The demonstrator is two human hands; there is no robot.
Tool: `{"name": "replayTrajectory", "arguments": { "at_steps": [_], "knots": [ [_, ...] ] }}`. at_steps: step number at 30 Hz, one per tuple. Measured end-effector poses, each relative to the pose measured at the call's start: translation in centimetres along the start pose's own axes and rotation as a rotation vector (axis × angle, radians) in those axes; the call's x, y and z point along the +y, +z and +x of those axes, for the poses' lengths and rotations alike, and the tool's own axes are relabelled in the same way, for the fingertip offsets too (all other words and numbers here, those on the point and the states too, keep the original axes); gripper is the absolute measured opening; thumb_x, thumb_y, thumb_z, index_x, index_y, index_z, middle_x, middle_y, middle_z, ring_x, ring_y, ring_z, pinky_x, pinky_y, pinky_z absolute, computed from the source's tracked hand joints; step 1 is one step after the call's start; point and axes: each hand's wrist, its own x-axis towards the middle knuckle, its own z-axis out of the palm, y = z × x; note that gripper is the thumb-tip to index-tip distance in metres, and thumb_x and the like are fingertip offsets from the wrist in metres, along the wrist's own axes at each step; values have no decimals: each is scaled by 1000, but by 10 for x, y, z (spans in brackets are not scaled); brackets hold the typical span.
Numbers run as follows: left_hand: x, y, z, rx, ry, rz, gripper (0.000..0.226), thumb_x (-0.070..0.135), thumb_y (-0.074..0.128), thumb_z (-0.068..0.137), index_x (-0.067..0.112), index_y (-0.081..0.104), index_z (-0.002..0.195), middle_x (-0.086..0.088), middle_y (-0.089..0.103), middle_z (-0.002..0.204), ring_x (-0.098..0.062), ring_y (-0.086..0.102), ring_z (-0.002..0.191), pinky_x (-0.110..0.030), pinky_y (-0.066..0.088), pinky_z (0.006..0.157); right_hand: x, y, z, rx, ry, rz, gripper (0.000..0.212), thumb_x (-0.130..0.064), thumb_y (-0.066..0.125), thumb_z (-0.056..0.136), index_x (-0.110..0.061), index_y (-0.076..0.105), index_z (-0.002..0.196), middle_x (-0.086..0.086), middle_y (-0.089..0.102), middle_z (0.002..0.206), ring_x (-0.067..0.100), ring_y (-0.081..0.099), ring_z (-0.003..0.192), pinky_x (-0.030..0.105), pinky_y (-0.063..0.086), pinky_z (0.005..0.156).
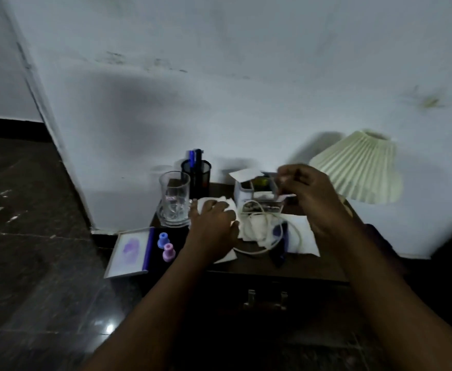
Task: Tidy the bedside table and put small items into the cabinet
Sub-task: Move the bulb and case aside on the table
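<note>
Cluttered bedside table (249, 266), glass (174, 200) beside left hand (214, 223) flat on tissue (229, 204), right hand (310, 194), grip unclear

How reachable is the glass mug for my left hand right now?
Probably yes, easily. The left hand rests on the white tissue right beside the glass mug, and nothing stands in the gap between hand and mug.

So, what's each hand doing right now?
Left hand: open, flat on the white tissue.
Right hand: curled by the small box; grip cannot be told.
</note>
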Motion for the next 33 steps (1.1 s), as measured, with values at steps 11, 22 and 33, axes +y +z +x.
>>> {"name": "replayTrajectory", "arguments": {
  "at_steps": [11,22,33],
  "knots": [
    [36,-4,-4,46,34,-69,22,37,64,91,28,72,110,4,69,124,-27,55,126,-60,26,114,27,-154,-78,734,-203,-805,23,-2,55,94,-7,70,111,13,74,111,31,67,105,32,47,90],
    [134,8,-7,-48,300,-97,33,43,52,95,30,69,121,9,65,130,-23,50,131,-56,27,114,106,-220,-93,302,526,-1075,56,-56,43,102,-6,62,119,20,61,130,42,53,123,52,43,108],
    [149,27,0,-57,102,85,35,46,50,94,23,68,113,-2,67,118,-29,55,118,-47,39,97,112,-203,-83,294,283,-1118,40,-38,58,99,-9,61,127,19,62,125,42,55,117,48,49,97]
  ]
}}
